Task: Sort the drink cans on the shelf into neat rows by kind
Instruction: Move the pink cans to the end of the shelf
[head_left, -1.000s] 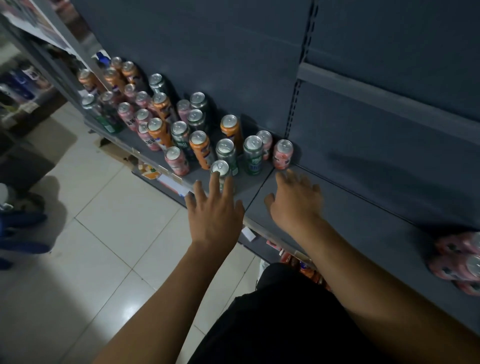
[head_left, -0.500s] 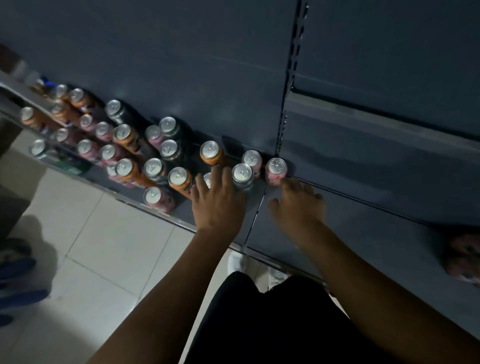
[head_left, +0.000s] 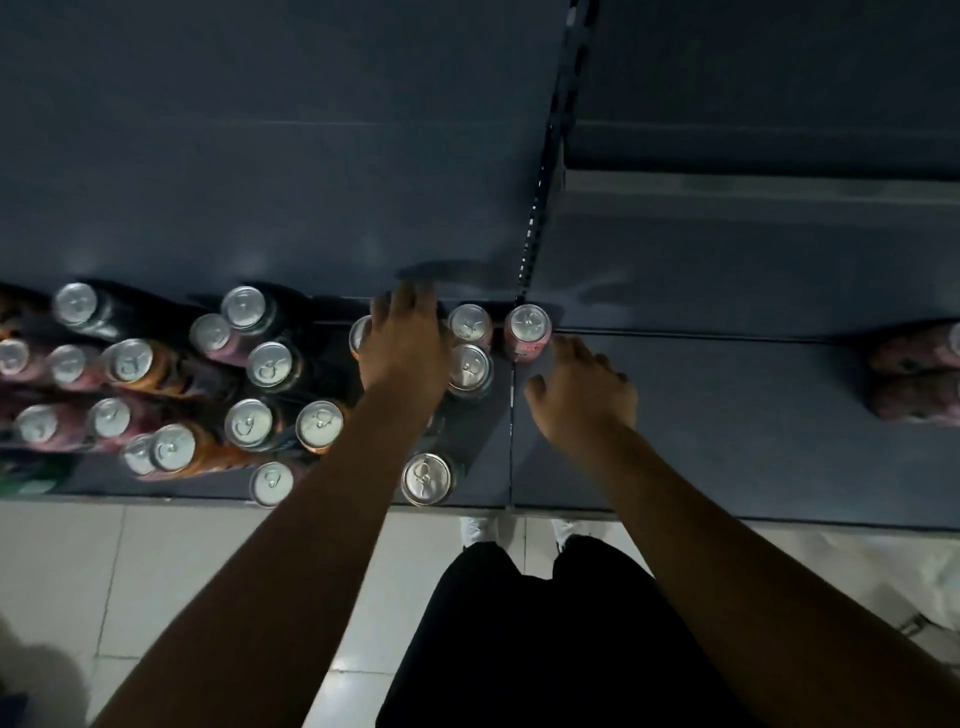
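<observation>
Both hands have gone forward toward the back of the shelf (head_left: 727, 415) in the last second. Now the left hand (head_left: 402, 348) covers an orange can (head_left: 357, 333); if its grip is clenched on it, I cannot tell. The right hand (head_left: 584, 387) is released, fingers loose, just beside a pink can (head_left: 527, 332). The mixed cans (head_left: 249, 423) at left show sorting is hardly begun. Next, I judge, each can must be grasped and carried to its kind.
</observation>
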